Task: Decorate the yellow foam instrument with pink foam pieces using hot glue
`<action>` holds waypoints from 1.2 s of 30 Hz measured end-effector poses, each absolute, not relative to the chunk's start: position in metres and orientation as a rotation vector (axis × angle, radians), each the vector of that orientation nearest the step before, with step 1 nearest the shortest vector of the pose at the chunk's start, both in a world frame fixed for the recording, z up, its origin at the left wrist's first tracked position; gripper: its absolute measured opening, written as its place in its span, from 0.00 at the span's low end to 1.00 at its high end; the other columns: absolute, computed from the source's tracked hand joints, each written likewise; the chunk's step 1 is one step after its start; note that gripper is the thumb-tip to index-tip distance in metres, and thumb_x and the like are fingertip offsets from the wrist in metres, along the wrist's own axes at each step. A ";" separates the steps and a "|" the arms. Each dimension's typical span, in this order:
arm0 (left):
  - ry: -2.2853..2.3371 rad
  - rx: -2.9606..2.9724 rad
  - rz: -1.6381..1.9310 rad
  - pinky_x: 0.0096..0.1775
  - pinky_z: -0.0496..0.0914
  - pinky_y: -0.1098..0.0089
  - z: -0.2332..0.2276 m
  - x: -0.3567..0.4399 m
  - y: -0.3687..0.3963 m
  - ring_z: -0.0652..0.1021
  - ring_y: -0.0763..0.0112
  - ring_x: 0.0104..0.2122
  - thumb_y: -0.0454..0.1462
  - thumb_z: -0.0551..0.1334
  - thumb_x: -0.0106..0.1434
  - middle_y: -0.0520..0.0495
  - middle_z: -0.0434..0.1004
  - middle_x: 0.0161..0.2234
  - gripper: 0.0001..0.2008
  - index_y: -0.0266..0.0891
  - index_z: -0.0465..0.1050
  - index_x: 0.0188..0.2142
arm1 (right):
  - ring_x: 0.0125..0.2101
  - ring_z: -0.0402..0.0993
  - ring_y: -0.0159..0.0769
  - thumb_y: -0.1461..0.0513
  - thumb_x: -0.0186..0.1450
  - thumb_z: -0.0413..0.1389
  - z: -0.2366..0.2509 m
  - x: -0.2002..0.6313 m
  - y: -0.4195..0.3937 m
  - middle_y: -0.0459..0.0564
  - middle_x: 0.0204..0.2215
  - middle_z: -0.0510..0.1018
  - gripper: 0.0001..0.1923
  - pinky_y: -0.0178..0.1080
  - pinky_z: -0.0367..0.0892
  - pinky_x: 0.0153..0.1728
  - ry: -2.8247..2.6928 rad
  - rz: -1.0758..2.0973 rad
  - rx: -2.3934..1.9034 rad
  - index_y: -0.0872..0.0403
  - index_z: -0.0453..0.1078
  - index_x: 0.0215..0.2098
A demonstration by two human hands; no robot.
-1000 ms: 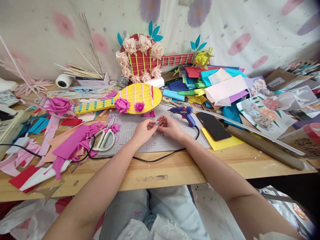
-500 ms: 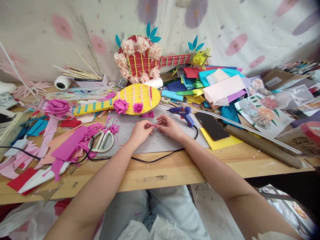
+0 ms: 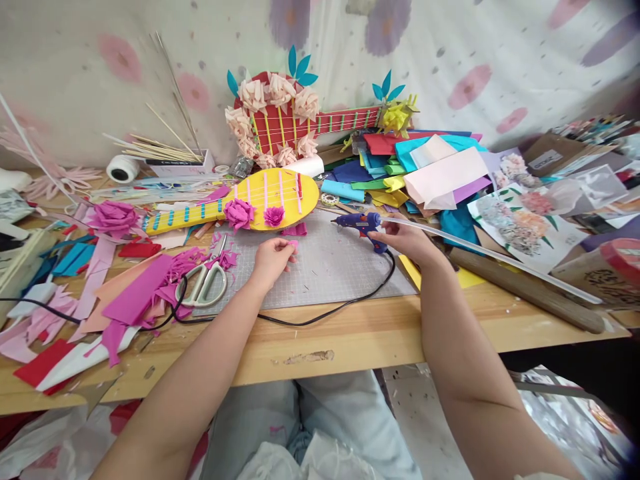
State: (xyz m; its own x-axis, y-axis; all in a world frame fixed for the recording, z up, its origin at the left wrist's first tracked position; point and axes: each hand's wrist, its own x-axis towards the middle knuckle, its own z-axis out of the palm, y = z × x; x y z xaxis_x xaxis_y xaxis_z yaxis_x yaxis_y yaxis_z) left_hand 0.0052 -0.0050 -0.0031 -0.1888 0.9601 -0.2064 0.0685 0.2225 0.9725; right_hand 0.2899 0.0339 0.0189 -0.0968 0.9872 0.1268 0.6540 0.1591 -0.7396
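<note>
Left hand: left hand [image 3: 271,257] rests on the grey gridded cutting mat [image 3: 327,267], fingers curled shut around a small magenta paper piece [image 3: 293,245] that shows only at the fingertips.
Right hand: right hand [image 3: 406,239] lies on the rear of the blue plastic hot-glue gun [image 3: 361,223], fingers wrapped about its handle; nozzle points toward the person's left.
Glue gun: stands at the far edge of the mat, a translucent glue stick [image 3: 495,256] running out of its back to the right; its black power cord [image 3: 320,312] loops across the mat and along the wooden tabletop [image 3: 350,340].
Magenta piece: over the mat, just in front of the yellow paper guitar model [image 3: 250,200], near 2 magenta paper flowers [image 3: 239,213] fixed on that model.
Left of mat: white-handled scissors [image 3: 203,283] among magenta paper scraps [image 3: 145,293].
Behind: red paper guitar with pale pink paper flowers [image 3: 280,123] leans on the flowered backdrop.
Right side: heap of coloured paper sheets [image 3: 425,170]; brown wooden rolling pin [image 3: 530,293] lies along the tabletop, well apart from both hands.
</note>
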 end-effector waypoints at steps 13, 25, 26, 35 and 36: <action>1.466 0.904 1.062 0.18 0.66 0.78 0.003 -0.005 -0.005 0.75 0.77 0.20 0.36 0.65 0.54 0.43 0.79 0.27 0.07 0.32 0.73 0.25 | 0.22 0.67 0.30 0.45 0.52 0.59 0.004 0.249 0.039 0.50 0.25 0.75 0.22 0.34 0.63 0.22 -1.511 0.934 -1.430 0.55 0.70 0.30; 1.485 0.876 1.033 0.17 0.67 0.77 0.003 -0.003 -0.005 0.75 0.75 0.19 0.31 0.63 0.55 0.44 0.78 0.24 0.04 0.32 0.72 0.25 | 0.22 0.67 0.33 0.47 0.53 0.59 0.001 0.205 0.018 0.44 0.18 0.69 0.17 0.37 0.65 0.26 -1.885 1.024 -1.402 0.53 0.69 0.27; 1.483 0.874 1.032 0.17 0.67 0.77 0.003 -0.003 -0.005 0.75 0.75 0.19 0.31 0.62 0.55 0.44 0.77 0.24 0.04 0.32 0.72 0.25 | 0.23 0.67 0.33 0.47 0.53 0.59 0.000 0.205 0.018 0.44 0.18 0.69 0.17 0.37 0.65 0.27 -1.900 1.001 -1.406 0.53 0.69 0.27; 1.488 0.869 1.018 0.19 0.68 0.76 0.005 -0.003 -0.005 0.75 0.75 0.19 0.31 0.63 0.55 0.44 0.78 0.24 0.04 0.31 0.72 0.24 | 0.23 0.67 0.34 0.47 0.53 0.59 0.001 0.205 0.018 0.45 0.20 0.71 0.17 0.39 0.65 0.28 -1.908 0.974 -1.434 0.52 0.71 0.29; 1.488 0.870 1.017 0.19 0.67 0.76 0.006 -0.003 -0.005 0.75 0.75 0.19 0.31 0.63 0.55 0.44 0.78 0.24 0.04 0.31 0.72 0.24 | 0.24 0.67 0.35 0.47 0.54 0.59 0.000 0.205 0.018 0.45 0.20 0.71 0.17 0.39 0.65 0.28 -1.908 0.980 -1.439 0.53 0.71 0.29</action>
